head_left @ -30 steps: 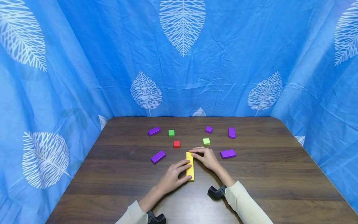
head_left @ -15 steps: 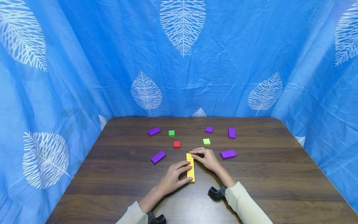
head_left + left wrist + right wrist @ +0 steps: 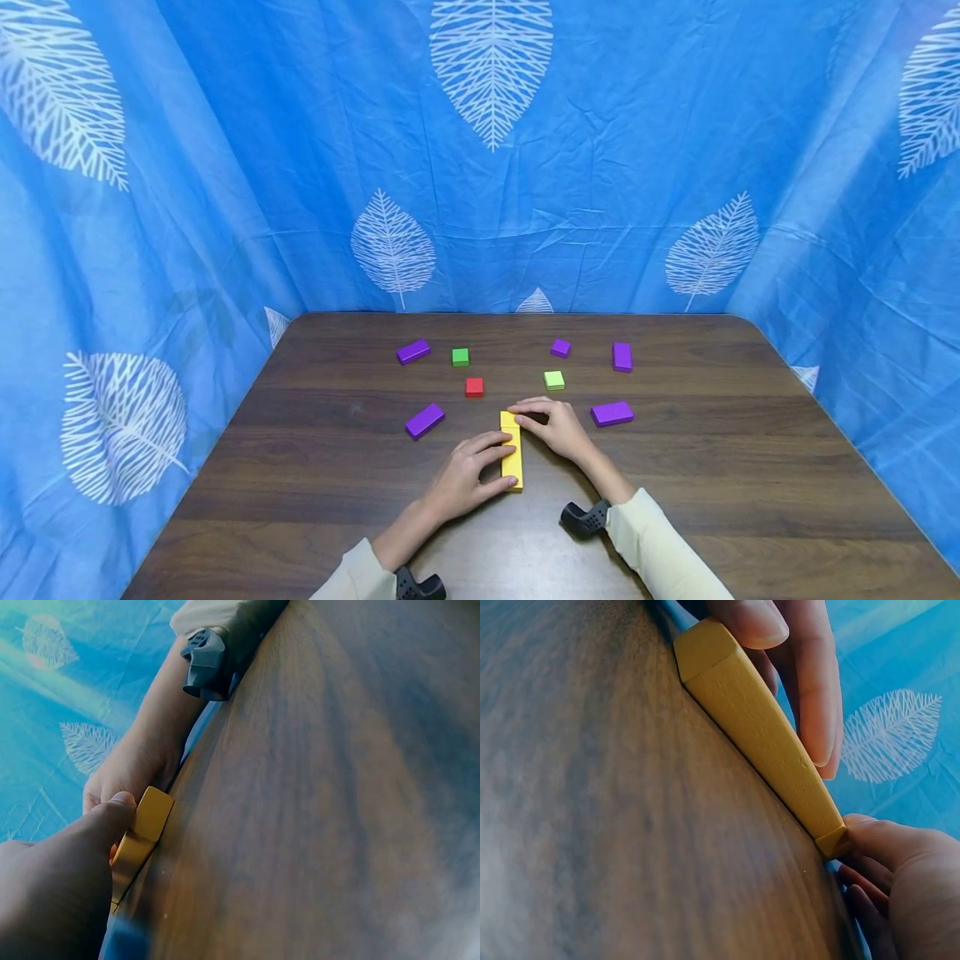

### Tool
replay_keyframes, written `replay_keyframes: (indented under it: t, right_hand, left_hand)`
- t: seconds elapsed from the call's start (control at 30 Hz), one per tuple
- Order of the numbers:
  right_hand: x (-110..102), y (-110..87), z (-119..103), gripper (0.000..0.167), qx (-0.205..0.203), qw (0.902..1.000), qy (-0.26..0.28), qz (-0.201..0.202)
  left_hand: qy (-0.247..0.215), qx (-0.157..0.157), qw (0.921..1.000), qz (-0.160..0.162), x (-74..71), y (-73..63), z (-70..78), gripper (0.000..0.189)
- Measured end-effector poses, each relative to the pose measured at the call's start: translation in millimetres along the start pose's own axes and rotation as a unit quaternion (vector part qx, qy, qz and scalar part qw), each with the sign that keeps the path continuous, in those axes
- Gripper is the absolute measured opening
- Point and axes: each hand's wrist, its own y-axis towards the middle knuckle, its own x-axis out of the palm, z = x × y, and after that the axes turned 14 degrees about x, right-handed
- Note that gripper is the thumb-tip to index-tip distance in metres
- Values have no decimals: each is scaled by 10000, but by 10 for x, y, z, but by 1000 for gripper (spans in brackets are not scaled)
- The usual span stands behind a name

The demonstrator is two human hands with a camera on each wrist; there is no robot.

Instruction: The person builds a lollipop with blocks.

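Observation:
In the head view, a long yellow block (image 3: 512, 465) lies on the table, pointing away from me. A small yellow block (image 3: 508, 418) sits end to end with it at the far end. My left hand (image 3: 467, 473) holds the long block, thumb at its near end and fingers over its left side. With thumb and fingertips, my right hand (image 3: 553, 427) pinches the small block from the right. The right wrist view shows the long block's side (image 3: 769, 735) and the small block (image 3: 832, 841) lined up, with a thin seam between them.
Around the hands on the wooden table (image 3: 315, 492) lie a red block (image 3: 474, 387), a green block (image 3: 460, 357), a light green block (image 3: 553, 380), a small purple block (image 3: 560, 348) and several long purple blocks (image 3: 425, 421). A blue leaf-print curtain (image 3: 600, 167) hangs behind the table.
Both yellow blocks have slid slightly toward me, and my hands have shifted a little with them. The other blocks stay in place.

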Motion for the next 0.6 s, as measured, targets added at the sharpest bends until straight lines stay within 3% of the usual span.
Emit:
replay_keyframes:
  t: [0.3, 0.6]
  right_hand:
    - [7, -65, 10, 25, 25, 9996, 130, 262]
    - [26, -209, -35, 27, -496, 9974, 153, 506]
  left_hand:
    - [-74, 0, 9999, 104, 23, -6, -2, 43]
    - [-121, -49, 9993, 362, -6, -25, -10, 38]
